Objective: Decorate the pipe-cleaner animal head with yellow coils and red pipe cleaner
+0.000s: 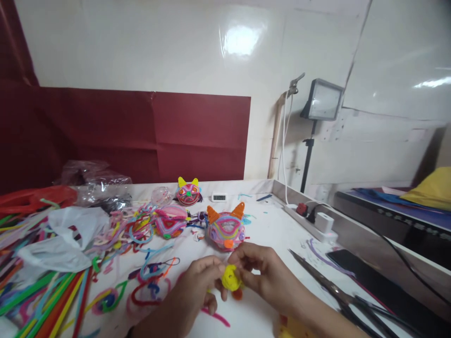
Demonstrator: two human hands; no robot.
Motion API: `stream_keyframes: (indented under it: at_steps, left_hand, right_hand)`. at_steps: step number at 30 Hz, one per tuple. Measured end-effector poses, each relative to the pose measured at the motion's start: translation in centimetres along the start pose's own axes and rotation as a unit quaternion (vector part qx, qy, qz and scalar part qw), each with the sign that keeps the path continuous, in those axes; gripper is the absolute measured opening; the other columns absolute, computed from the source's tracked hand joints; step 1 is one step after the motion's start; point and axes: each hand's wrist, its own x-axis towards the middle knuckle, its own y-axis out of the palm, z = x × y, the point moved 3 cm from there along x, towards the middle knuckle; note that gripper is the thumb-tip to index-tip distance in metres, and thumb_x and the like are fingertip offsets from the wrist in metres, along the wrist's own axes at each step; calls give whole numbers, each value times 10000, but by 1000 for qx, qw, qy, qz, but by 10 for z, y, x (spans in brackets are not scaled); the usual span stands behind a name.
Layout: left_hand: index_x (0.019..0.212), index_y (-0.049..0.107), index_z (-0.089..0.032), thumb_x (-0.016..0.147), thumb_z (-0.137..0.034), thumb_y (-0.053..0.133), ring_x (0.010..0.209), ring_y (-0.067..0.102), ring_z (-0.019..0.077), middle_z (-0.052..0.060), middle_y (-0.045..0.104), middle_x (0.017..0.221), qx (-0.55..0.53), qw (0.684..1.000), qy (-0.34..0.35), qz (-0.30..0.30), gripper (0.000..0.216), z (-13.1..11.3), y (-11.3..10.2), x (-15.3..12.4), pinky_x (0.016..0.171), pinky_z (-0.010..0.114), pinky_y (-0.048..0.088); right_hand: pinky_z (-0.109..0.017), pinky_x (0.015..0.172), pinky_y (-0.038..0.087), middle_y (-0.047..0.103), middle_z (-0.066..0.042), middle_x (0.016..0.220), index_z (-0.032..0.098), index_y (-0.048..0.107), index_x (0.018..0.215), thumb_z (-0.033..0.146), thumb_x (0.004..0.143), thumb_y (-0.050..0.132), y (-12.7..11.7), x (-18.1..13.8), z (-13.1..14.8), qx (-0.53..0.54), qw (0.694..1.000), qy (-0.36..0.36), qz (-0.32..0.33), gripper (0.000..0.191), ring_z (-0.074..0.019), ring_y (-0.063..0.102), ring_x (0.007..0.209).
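Note:
Between my two hands, near the table's front, is a small yellow pipe-cleaner coil. My left hand pinches its left side, and the fingers of my right hand close on its right side. A bit of orange shows just under the coil. Beyond my hands sits a striped pipe-cleaner animal head with orange ears. A pink pipe cleaner lies under my left hand.
Loose pipe cleaners and a white plastic bag cover the left. Another animal head with yellow ears stands behind, near a small digital clock. Scissors, a dark phone and a power strip lie right.

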Motion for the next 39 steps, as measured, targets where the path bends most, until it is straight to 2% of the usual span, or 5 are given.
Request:
stream_keyframes:
  at_steps: [8,16,28,35,39]
  left_hand:
    - [677,537,-173,647,-562,714,359,418,45,-51,547,492,4,1000,27,13,428,6,-4,9,299,125,326]
    - [781,595,-141,594,-518,785,496,599,121,-6,633,602,11,998,52,23,462,11,-9,12,358,194,474]
    - [695,597,-143,627,-396,778,417,567,103,-24,609,487,43,993,98,-39,318,15,-10,14,390,195,463]
    - [712,601,-145,615,-498,768,438,578,126,-15,603,493,43,996,82,-20,402,12,-8,12,390,221,490]
    - [766,599,-146,680,-497,717,453,572,108,-18,620,563,37,995,85,-39,381,11,-9,10,384,203,483]
  right_hand:
    - [-278,501,445,623,-11,634,145,611,825,326,699,690,4,6,-13,156,985,67,-10,234,-154,592,511]
    - [-227,513,374,574,24,656,150,609,807,267,659,702,5,8,-20,157,983,71,-58,211,-95,502,540]
    - [-229,477,379,532,40,486,154,572,648,515,673,720,13,2,-19,166,977,136,-10,391,-101,503,446]
    - [-218,497,383,567,26,499,152,581,664,541,645,714,13,0,-16,211,962,175,-5,412,-91,505,453]
    - [-217,495,376,570,24,506,155,567,677,562,632,711,13,0,-17,201,963,180,-9,434,-92,508,458]
